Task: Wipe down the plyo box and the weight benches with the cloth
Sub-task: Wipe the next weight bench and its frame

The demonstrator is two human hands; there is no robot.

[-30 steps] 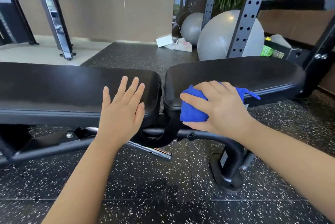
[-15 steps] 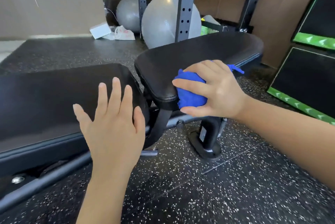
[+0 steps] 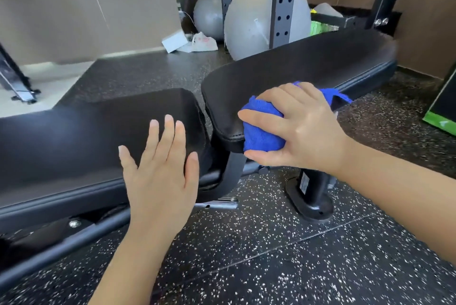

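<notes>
A black weight bench fills the middle of the head view, with a long pad on the left and a shorter seat pad on the right. My right hand is shut on a bunched blue cloth, pressing it against the near front edge of the seat pad. My left hand hovers flat with fingers spread by the near right corner of the long pad, holding nothing. A black plyo box with a green edge shows at the far right.
Behind the bench stand a perforated rack upright and two grey exercise balls. The bench's black foot rests on speckled rubber flooring. White papers lie by the wall. A chrome machine leg is at far left.
The view has swung about, first right then back left. My right hand with the cloth has stayed at the seat pad's near edge. My left hand has stayed open near the long pad.
</notes>
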